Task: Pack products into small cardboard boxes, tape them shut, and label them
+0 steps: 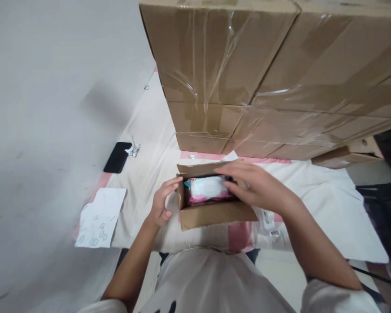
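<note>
A small open cardboard box [215, 216] sits in front of me with its long flaps spread outward. Inside lies a white and pink plastic-wrapped packet [209, 188] with a bit of teal at its left end. My left hand [163, 202] is at the box's left end, fingertips against the edge and thumb held apart. Over the right end reaches my right hand [252, 182], slightly blurred, with thumb and fingers apart. Its thumb is by the packet's right end; whether it touches the packet I cannot tell.
Large taped cardboard cartons [211, 56] are stacked just beyond the small box. To the left lie a black phone [117, 157], crumpled foil [134, 149] and a marked paper sheet [101, 217]. A white tape-like item [267, 221] lies near my right forearm. Pale cloth [150, 130] covers the surface.
</note>
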### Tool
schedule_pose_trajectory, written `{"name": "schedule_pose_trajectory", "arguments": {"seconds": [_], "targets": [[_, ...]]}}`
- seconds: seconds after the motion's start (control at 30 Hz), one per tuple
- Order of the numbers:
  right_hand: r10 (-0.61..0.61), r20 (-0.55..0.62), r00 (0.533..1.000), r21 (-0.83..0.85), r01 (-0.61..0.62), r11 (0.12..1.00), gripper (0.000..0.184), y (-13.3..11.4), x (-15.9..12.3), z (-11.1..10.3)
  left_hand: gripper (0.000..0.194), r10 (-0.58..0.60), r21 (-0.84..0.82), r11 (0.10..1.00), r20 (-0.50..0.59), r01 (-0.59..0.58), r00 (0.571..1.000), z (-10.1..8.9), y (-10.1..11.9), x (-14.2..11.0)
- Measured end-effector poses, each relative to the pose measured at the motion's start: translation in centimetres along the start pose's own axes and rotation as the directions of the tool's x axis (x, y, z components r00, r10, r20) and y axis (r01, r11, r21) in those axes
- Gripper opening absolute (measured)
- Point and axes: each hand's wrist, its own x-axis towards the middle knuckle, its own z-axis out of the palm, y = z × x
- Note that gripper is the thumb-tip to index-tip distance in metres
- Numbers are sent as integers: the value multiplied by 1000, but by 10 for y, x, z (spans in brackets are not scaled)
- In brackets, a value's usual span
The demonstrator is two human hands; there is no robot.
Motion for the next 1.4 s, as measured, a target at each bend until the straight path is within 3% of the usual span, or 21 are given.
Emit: {"name": "schedule_pose_trajectory", "arguments": {"seconds": [0.07,0.2,0.3,0.43,0.53,0.63,0.73,0.8,0.87,0.93,1.0,1.1,1.2,1.3,1.4], "targets": [[36,-173,984,57,-26,998,34,18,-27,-3,74,14,-42,999,10,-14,1000,1,-9,-3],[85,-246,966,164,-45,985,48,47,-70,29,72,93,-29,995,102,-91,990,0,-14,-1],[101,-292,951,233,-32,972,62,56,-87,58,73,153,86,982,157,-168,976,-1,-9,3],[143,-245,959,307,-63,950,72,59,-96,73,70,192,232,945,183,-232,964,0,-2,6],[166,-195,967,366,-86,927,73,59,-100,71,71,208,259,928,237,-268,949,7,0,6],[193,-63,979,429,-148,891,72,56,-105,64,64,223,282,912,271,-299,936,16,3,7],[204,11,979,475,-185,860,69,52,-108,63,67,214,314,912,191,-266,958,20,8,11],[255,-67,965,495,-189,848,69,49,-106,71,71,184,333,919,106,-210,977,17,11,14],[360,-243,900,529,-188,827,80,46,-100,87,63,148,350,922,74,-165,986,11,14,17],[467,-386,796,569,-193,800,91,41,-92,104,54,106,340,929,141,-149,984,3,15,21],[555,-431,711,608,-226,761,88,34,-84,119,59,68,296,946,226,-135,972,-6,16,24],[656,-415,630,660,-289,694,76,24,-75,128,66,41,282,953,249,-113,968,-13,26,30],[685,-422,594,676,-297,674,70,18,-70,127,48,61,435,880,296,-191,953,-3,49,37],[671,-467,575,663,-275,697,66,17,-67,128,52,78,526,779,459,-341,885,24,76,41],[669,-509,542,686,-214,695,63,16,-69,132,54,-23,597,719,533,-357,846,49,95,40]]}}
